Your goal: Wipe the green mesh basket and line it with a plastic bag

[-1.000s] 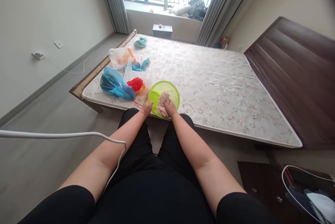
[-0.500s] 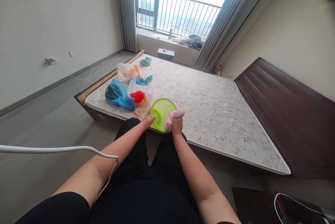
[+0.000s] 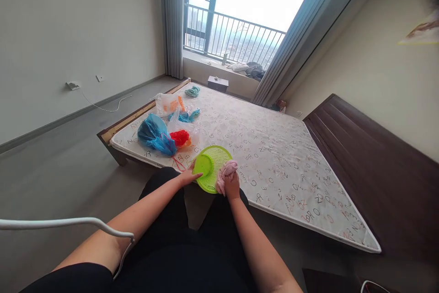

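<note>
A lime-green plastic basket with mesh walls is held over the near edge of the mattress, its solid round base turned partly toward me. My left hand grips its left side, thumb on the outside and the other fingers hidden behind it. In my right hand is a bunched pink cloth, pressed against the right side of the basket. The fingers of that hand are closed round the cloth and partly covered by it.
On the mattress lie a blue plastic bag, a red bag, clear bags and a teal bundle. A dark headboard stands at right. A white cable crosses at lower left.
The view has tilted up, so everything sits lower in the picture. The basket has turned, showing more of its base. Both hands keep their hold on basket and cloth.
</note>
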Tool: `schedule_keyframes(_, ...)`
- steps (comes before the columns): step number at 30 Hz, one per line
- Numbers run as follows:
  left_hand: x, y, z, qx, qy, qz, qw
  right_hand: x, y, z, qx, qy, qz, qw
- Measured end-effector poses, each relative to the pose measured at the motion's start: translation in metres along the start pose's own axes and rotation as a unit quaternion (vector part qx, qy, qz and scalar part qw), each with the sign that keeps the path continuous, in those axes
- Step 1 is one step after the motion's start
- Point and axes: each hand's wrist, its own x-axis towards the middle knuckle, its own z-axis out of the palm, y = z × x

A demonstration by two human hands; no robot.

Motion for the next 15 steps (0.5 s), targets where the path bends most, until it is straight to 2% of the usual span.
schedule_keyframes(2,-0.002,-0.005,0.0,-0.005,0.014,0.006,1.0,-0.002,0.008,0.002,-0.009,0.004,-0.008,1.0)
schedule_keyframes(8,-0.009,-0.024,0.002,0.015,0.03,0.006,0.999,-0.006,0.027,0.009,-0.035,-0.021,-0.106,0.993)
schedule_keyframes(15,-0.013,-0.04,-0.003,0.002,-0.021,-0.003,1.0,-0.009,0.037,0.008,-0.042,-0.075,-0.106,0.991)
